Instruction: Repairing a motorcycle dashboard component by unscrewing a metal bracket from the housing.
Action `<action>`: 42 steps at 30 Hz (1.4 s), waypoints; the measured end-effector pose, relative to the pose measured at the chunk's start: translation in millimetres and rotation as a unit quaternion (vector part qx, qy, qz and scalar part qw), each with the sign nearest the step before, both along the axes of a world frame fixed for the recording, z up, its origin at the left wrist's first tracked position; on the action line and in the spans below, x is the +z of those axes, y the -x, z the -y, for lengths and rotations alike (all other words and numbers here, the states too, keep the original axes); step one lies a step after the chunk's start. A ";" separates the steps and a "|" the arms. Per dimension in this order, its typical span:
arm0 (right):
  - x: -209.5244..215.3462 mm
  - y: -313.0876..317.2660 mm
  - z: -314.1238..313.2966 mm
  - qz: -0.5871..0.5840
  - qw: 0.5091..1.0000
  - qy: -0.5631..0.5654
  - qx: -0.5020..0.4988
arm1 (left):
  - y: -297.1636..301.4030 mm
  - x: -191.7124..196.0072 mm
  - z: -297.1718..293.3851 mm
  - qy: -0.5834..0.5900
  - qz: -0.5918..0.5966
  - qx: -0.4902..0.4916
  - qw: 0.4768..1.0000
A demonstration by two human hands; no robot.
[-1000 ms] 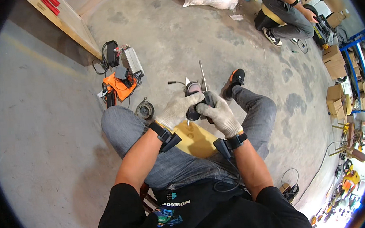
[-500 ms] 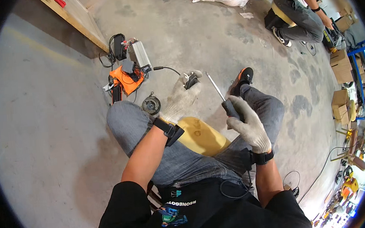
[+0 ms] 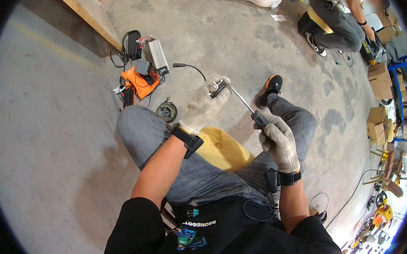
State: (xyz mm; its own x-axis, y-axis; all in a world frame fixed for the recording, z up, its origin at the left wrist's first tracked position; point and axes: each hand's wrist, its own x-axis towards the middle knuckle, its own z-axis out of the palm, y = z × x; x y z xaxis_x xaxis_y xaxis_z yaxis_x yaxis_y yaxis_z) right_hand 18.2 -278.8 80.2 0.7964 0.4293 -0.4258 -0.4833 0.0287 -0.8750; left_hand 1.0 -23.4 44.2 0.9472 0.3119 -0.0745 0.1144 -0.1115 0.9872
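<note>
The concrete floor [image 3: 71,122] carries the work site; no counter serves the person. A yellow panel [image 3: 225,149] lies between the person's legs, beneath the work. To the left, on the floor, are an orange fabric piece [image 3: 145,91], a silver metal box [image 3: 159,57] just beside it, and a round dark part [image 3: 166,111] near the left knee.

The gloved left hand [image 3: 206,105] is closed around a small dark device [image 3: 218,89], held above the floor, forward of the panel. The gloved right hand [image 3: 280,143] grips a screwdriver [image 3: 251,108] by its handle, shaft slanting toward the left fingertips. A short black cable [image 3: 194,69] arcs out beside the left hand.

Finding: the step in hand appears to be bringing the screwdriver to the device. Contact at the tip cannot be confirmed. The next move, in judgement, calls for a steady left grip and careful seating of the tip before any turning.
</note>
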 end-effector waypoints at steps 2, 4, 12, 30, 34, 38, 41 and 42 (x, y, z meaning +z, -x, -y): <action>-0.8 0.3 0.9 0.000 1.000 -0.003 0.006 | 0.3 -10.2 0.4 0.017 0.017 0.002 1.000; -3.0 0.2 2.8 -0.007 1.000 0.002 0.009 | -0.1 -9.5 1.5 0.035 0.034 0.003 0.999; 0.8 -3.5 2.1 -0.021 1.000 -0.015 0.010 | 0.1 -6.6 2.8 -0.019 0.037 0.003 0.999; -3.2 -8.1 6.1 0.045 0.994 0.095 0.004 | -0.1 -16.8 -1.5 -0.007 0.053 -0.042 0.998; -7.3 -6.7 10.6 0.055 0.996 0.073 0.000 | -0.2 -7.3 -1.8 -0.024 0.040 -0.047 0.998; -6.7 -5.8 7.2 0.047 0.996 0.070 0.005 | 1.2 -6.2 -2.2 0.010 -0.028 -0.065 0.997; -4.4 -5.0 6.3 0.035 0.998 0.052 0.002 | 2.3 -9.5 -0.9 -0.008 -0.005 -0.058 0.998; -5.0 -5.6 7.9 0.034 0.998 0.052 0.001 | 3.1 -8.9 -0.6 -0.016 0.008 -0.056 0.998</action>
